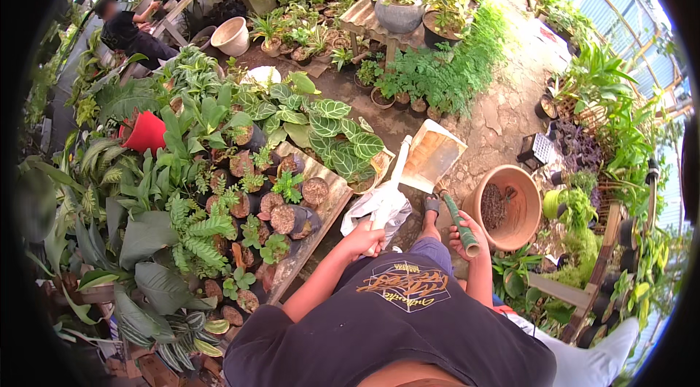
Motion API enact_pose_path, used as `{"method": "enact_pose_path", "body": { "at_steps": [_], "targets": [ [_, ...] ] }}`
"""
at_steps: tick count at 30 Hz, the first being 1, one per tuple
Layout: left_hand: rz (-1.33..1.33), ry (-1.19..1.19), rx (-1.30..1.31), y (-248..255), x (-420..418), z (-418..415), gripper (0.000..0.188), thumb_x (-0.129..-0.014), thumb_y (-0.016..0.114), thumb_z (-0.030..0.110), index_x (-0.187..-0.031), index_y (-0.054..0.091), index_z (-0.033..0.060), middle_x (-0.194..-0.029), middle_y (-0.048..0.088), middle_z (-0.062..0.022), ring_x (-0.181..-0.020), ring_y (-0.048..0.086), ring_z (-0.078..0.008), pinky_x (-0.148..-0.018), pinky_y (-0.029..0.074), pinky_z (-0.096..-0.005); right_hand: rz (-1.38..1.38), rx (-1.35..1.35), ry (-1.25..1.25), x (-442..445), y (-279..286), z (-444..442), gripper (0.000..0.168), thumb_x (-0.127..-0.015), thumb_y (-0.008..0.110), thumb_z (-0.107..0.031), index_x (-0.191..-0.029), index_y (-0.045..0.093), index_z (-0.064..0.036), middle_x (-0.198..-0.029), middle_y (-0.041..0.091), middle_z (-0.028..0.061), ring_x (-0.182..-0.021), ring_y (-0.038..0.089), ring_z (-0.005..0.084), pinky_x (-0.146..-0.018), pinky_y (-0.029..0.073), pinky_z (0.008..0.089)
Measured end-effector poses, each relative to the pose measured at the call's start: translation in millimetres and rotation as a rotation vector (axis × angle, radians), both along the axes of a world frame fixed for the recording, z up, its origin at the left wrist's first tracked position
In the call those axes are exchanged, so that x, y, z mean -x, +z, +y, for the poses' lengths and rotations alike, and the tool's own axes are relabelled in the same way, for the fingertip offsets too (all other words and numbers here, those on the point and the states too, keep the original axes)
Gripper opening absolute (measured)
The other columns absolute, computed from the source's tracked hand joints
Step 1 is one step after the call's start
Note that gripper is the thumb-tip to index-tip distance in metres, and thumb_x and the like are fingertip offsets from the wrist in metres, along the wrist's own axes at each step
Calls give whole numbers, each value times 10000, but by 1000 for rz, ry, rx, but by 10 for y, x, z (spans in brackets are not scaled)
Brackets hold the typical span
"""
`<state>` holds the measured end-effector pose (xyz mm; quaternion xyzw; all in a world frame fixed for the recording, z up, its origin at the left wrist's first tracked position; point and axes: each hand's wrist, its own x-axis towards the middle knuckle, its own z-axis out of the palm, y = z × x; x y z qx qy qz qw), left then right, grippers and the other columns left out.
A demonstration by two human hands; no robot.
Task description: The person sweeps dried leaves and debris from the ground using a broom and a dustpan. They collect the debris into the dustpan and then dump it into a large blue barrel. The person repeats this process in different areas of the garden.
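My left hand (pixel 365 238) is closed around the lower end of a white pole (pixel 402 160). The pole runs forward to the side of a pale, dirt-stained dustpan (pixel 432 154) on the ground; whether the two are joined is hard to tell. In my right hand (pixel 469 229) is a green tubular handle (pixel 460 220), its hollow end facing me. Its far end narrows to a brown part near the dustpan's edge. Behind the pole sits a crumpled white plastic sack (pixel 391 214) bearing writing. To the right stands a large terracotta-coloured pot (pixel 522 206) with dark granular material inside.
On my left, a wooden bench (pixel 322 217) carries several potted seedlings and leafy plants. A low table (pixel 361 15) with large pots stands ahead. A black crate (pixel 533 150) lies to the right on the cracked ground (pixel 486 113). A person (pixel 131 31) sits at the far left.
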<state>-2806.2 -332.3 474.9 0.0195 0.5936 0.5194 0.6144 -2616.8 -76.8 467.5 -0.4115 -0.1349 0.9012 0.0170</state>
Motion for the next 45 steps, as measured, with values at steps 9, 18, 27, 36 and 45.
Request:
{"method": "enact_pose_path", "body": {
  "at_steps": [9, 18, 27, 36, 45],
  "targets": [
    [-136, 538, 108, -81, 163, 1634, 89, -754, 532, 114, -729, 526, 29, -620, 522, -55, -483, 509, -132, -429, 443, -275, -119, -102, 628, 839, -75, 1779, 618, -782, 537, -157, -1345, 284, -185, -769, 522, 115, -566, 521, 196, -489, 468, 337],
    [-297, 804, 123, -98, 752, 2417, 73, -796, 510, 131, -771, 493, 65, -623, 490, -14, -509, 479, -102, -436, 419, -235, -10, -391, 1057, 1236, 392, 2781, 574, -764, 520, -68, -1306, 350, -150, -821, 518, 83, -629, 529, 164, -546, 458, 284],
    [-228, 1016, 83, -202, 1324, 2690, 111, -788, 515, 143, -735, 504, 46, -586, 504, -41, -474, 492, -131, -423, 429, -246, 119, -361, 1170, 2144, 649, 3239, 575, -750, 524, -47, -1296, 381, -155, -786, 502, 57, -587, 529, 143, -528, 462, 266],
    [-217, 1155, 59, -313, 2080, 2676, 121, -786, 530, 141, -738, 517, 32, -587, 506, -49, -484, 502, -147, -443, 442, -270, 150, -345, 1279, 3307, 600, 3257, 625, -745, 488, -41, -1341, 330, -146, -811, 512, 83, -616, 520, 142, -545, 452, 245],
    [-341, 1336, -25, -94, 2817, 2768, 85, -789, 497, 108, -731, 498, 45, -608, 501, -40, -500, 493, -119, -426, 421, -262, 89, -554, 1534, 4977, 403, 3193, 856, -745, 529, -86, -1434, 20, -71, -805, 542, 102, -625, 537, 174, -562, 466, 275]
  ]
}}
